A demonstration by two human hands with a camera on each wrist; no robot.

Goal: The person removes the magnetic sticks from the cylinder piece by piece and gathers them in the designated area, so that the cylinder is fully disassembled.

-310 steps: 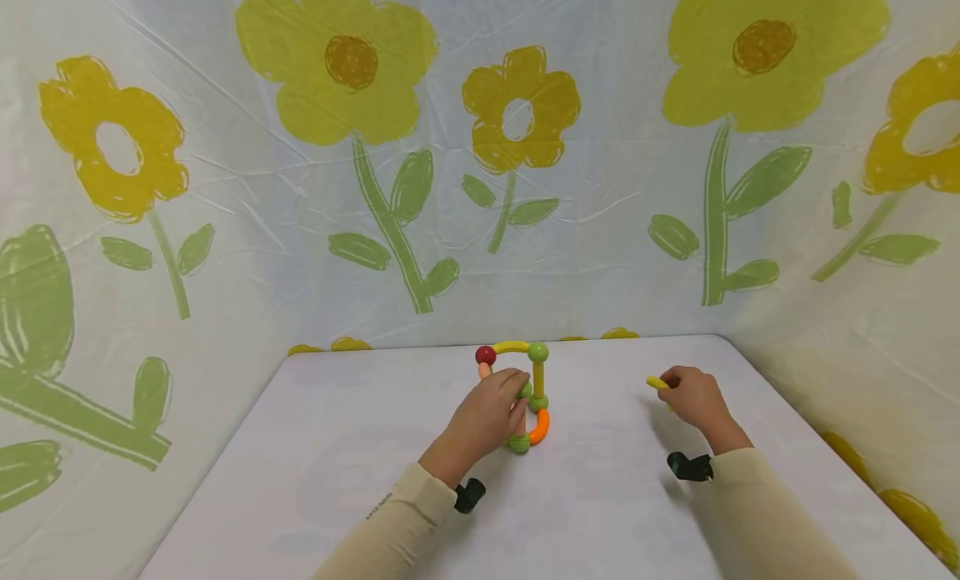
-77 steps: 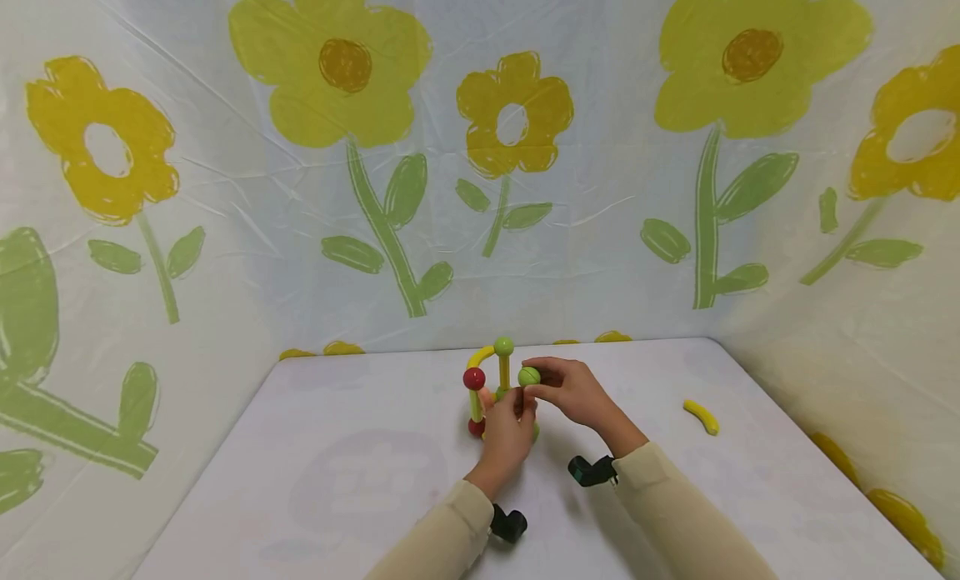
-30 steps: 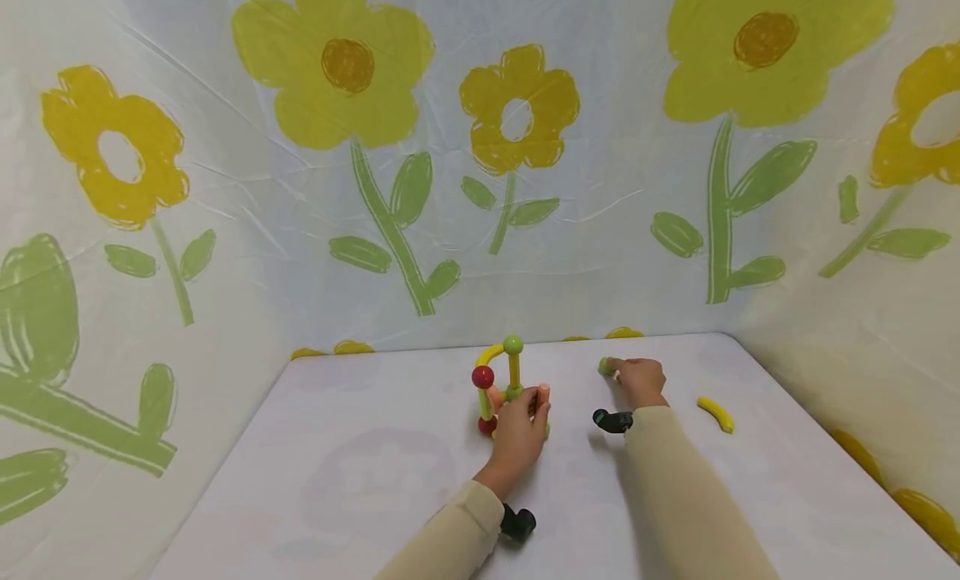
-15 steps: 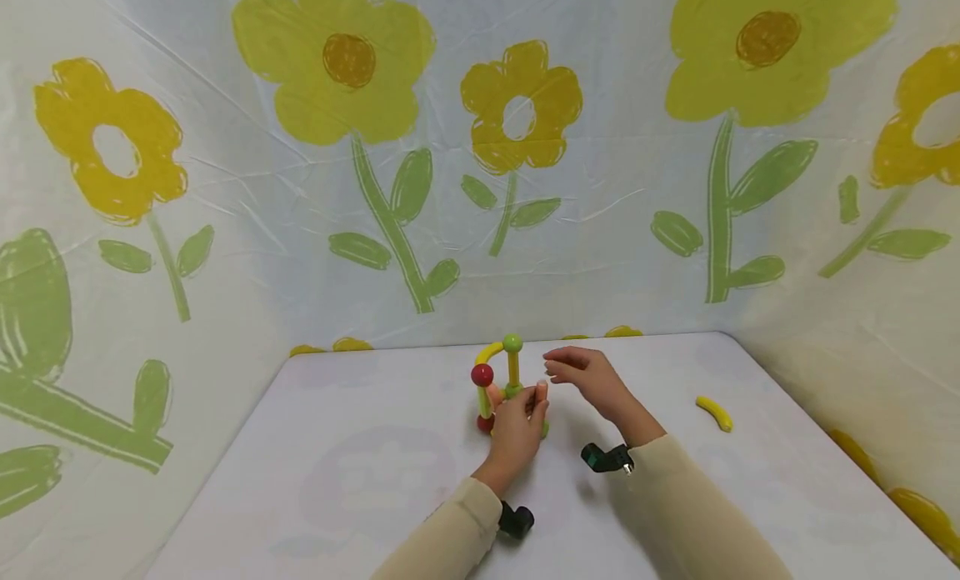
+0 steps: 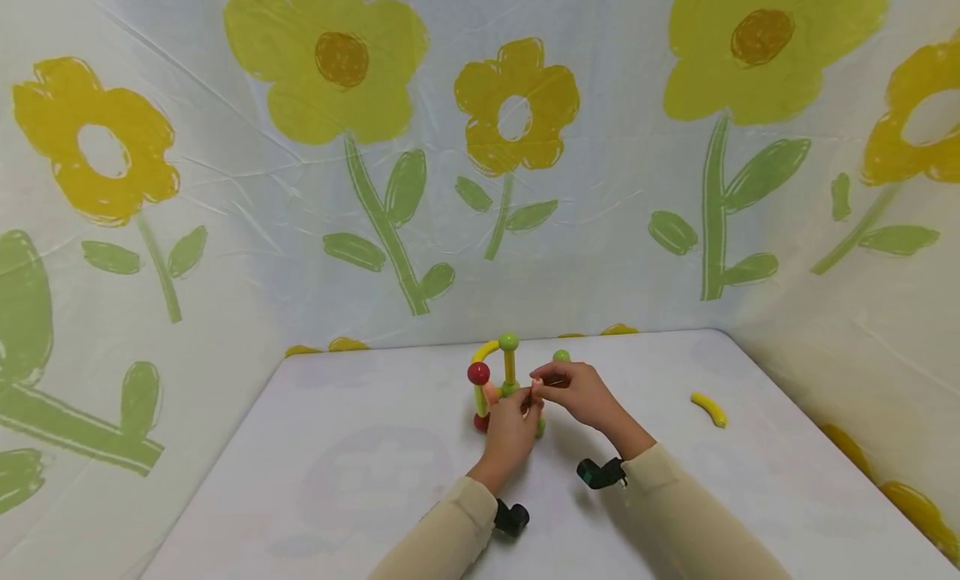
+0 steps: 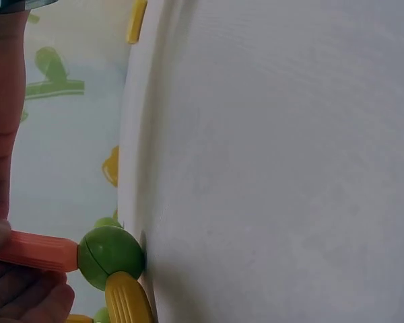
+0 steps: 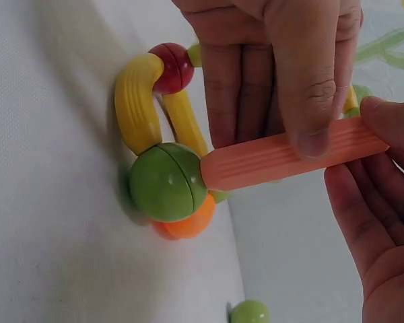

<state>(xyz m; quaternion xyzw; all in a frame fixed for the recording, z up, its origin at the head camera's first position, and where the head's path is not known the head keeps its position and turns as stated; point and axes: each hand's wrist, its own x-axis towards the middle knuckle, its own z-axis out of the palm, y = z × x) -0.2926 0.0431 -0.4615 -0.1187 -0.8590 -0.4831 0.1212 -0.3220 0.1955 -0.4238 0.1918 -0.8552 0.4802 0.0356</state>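
Salmon stick (image 7: 276,158): roughly upright on the green ball (image 7: 168,182) at the frame's (image 5: 510,367) foot
Left hand (image 5: 512,437): pinches it mid-length; we read that as steadying
Right hand (image 5: 585,394): pinches its top end, likely for alignment
Loose green ball (image 5: 562,357): parked behind right hand
Table (image 5: 360,405): far edge near that ball; we get most room left

Up goes the wrinkled pale backdrop (image 5: 600,263), two huge lime-yellow flowers (image 5: 326,97) towering on green stems (image 5: 714,230), and between them a smaller golden bloom (image 5: 489,84) with a white centre! Below spreads the whitish surface (image 5: 247,447), faint pale patterns showing across it.
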